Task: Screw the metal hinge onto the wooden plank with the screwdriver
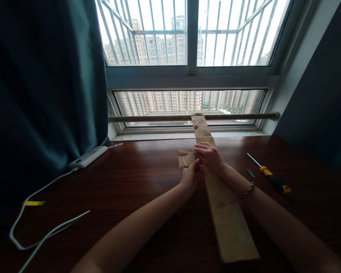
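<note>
The long wooden board [230,216] lay on the table [147,174], right of centre, its middle partly hidden by the right hand [212,158]. A line crossed its knotted far part; whether a separate piece began there could not be told. The small wooden piece [184,159] sat just left of it, its right edge covered by fingers. The left hand [189,176] was bent at that piece's near right corner, its fingertips meeting the right hand's; what either grip held, if anything, could not be told. Both forearms were cut off at the near edge. To the right lay a screwdriver [268,173] and some thin metal pieces [251,173], too small to identify. Far left, the curtain [59,94] ran out of view beside a white device [88,157]; its markings were illegible, as were any on the yellow tag [35,203].
</note>
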A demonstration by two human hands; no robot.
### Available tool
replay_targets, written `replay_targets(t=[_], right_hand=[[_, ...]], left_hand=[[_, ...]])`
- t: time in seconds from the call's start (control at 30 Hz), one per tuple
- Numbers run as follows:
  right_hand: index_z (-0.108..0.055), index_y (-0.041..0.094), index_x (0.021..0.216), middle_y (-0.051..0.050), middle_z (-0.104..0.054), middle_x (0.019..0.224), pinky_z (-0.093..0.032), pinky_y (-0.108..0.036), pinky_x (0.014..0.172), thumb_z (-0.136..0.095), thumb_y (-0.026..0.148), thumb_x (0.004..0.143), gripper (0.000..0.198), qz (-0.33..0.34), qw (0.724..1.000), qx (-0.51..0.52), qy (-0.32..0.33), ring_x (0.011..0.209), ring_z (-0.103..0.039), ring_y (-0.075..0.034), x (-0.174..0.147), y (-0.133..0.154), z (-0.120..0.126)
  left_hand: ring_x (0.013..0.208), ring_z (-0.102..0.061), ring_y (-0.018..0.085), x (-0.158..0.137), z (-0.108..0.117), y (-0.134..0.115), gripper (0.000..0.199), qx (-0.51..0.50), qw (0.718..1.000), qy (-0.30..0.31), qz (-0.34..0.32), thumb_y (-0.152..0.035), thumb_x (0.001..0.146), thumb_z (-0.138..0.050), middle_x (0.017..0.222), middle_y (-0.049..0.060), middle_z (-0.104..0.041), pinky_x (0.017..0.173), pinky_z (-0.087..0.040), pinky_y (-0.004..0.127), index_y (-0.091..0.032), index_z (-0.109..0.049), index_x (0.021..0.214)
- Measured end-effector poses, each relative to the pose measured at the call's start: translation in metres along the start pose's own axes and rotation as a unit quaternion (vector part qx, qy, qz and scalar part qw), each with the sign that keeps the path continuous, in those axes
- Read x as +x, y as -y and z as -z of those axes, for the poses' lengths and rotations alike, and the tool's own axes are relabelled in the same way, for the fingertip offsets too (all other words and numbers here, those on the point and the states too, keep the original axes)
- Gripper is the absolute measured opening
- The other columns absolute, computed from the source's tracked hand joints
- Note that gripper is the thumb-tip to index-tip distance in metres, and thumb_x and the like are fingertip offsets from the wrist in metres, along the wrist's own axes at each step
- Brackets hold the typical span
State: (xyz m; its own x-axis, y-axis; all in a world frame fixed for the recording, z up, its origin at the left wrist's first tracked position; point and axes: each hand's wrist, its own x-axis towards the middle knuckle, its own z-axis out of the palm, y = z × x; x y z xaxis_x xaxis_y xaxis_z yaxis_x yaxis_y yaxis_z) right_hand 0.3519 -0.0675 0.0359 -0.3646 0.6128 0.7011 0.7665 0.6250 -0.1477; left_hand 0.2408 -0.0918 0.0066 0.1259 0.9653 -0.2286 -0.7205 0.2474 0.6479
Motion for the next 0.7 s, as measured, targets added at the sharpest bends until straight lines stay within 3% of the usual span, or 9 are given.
replay_targets(t=[0.17,0.37,0.57,0.7], right_hand=[[-0.068,0.017,0.087,-0.006,-0.067,0.089,-0.047,-0.030,0.079,-0.053,0.012,0.083,0.016,-0.028,0.999,0.023,-0.016,0.088,-0.055,-0.019,0.000,-0.007,0.003],[-0.065,0.016,0.074,-0.007,-0.064,0.077,-0.046,-0.032,0.075,-0.057,0.023,0.083,0.014,-0.066,0.997,-0.041,-0.023,0.081,-0.053,-0.021,0.000,-0.001,0.005],[-0.067,0.018,0.084,-0.006,-0.065,0.087,-0.045,-0.031,0.078,-0.051,0.015,0.085,0.016,-0.027,0.999,-0.021,-0.005,0.088,-0.052,-0.020,0.002,0.004,0.005],[-0.067,0.018,0.080,-0.006,-0.065,0.085,-0.044,-0.031,0.078,-0.052,0.019,0.085,0.015,-0.028,0.998,-0.052,0.004,0.086,-0.052,-0.020,0.001,0.003,0.005]], left_hand=[[0.046,-0.055,0.006,-0.001,0.000,0.000,0.007,0.018,1.000,-0.005,-0.008,-0.002,0.072,-0.058,0.058,0.001,-0.061,0.047,-0.046,0.015,-0.008,-0.062,0.072],[0.046,-0.054,0.005,-0.002,-0.001,0.000,0.008,0.030,0.999,0.015,-0.031,-0.003,0.070,-0.061,0.065,0.002,-0.064,0.048,-0.045,0.016,-0.009,-0.064,0.073],[0.048,-0.054,0.005,0.001,0.003,0.001,0.008,0.038,0.999,0.018,-0.026,-0.004,0.068,-0.062,0.065,0.001,-0.064,0.050,-0.045,0.016,-0.010,-0.065,0.073],[0.048,-0.054,0.005,0.002,0.003,0.002,0.010,0.036,0.999,0.015,-0.026,-0.004,0.068,-0.062,0.066,0.001,-0.064,0.050,-0.045,0.017,-0.010,-0.065,0.075]])
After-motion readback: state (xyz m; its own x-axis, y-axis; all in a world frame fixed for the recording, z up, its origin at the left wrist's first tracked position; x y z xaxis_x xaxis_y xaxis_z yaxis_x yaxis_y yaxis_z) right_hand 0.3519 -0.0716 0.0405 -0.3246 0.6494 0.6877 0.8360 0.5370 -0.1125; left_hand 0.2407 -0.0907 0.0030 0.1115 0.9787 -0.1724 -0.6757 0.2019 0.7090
